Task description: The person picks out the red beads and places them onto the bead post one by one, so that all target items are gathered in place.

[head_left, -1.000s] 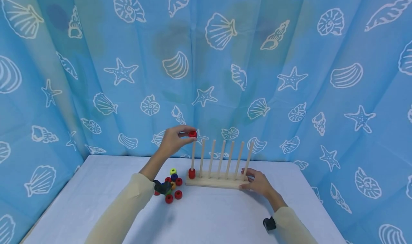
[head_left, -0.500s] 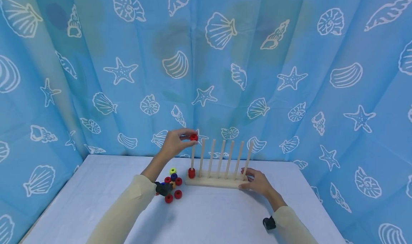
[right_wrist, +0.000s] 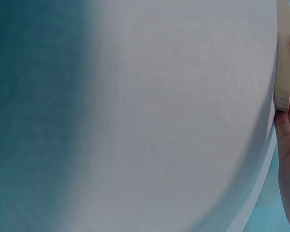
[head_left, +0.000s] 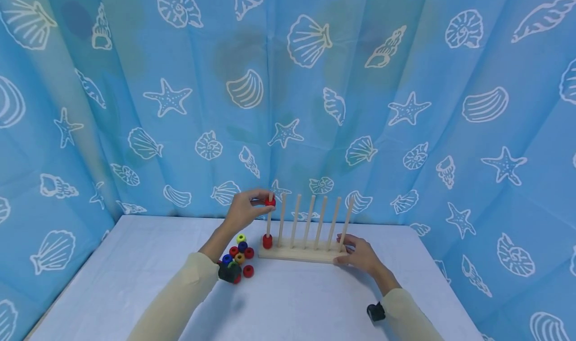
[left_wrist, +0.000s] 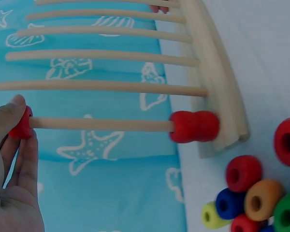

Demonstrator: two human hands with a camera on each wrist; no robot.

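Note:
A wooden peg rack (head_left: pixel 297 254) with a row of upright pegs stands on the table. My left hand (head_left: pixel 245 211) pinches a red bead (head_left: pixel 270 202) between thumb and fingers near the top of the leftmost peg, whose tip pokes out above it. At the foot of that same peg sit two stacked red beads (left_wrist: pixel 186 126); the other pegs bear none. My right hand (head_left: pixel 357 256) grips the right end of the rack's base, thumb in front and fingers behind; the right wrist view catches only part of this hand.
Left of the rack lie several loose beads in red, blue, yellow, green and orange, among them an orange bead (left_wrist: pixel 264 199). The left wrist's black camera (head_left: pixel 229 272) hides some. A blue shell-patterned curtain (head_left: pixel 288 81) hangs behind the white table (head_left: pixel 297 301).
My left hand has come down slightly with the red bead, from above the leftmost peg's tip to around its upper end. The right hand stays on the rack.

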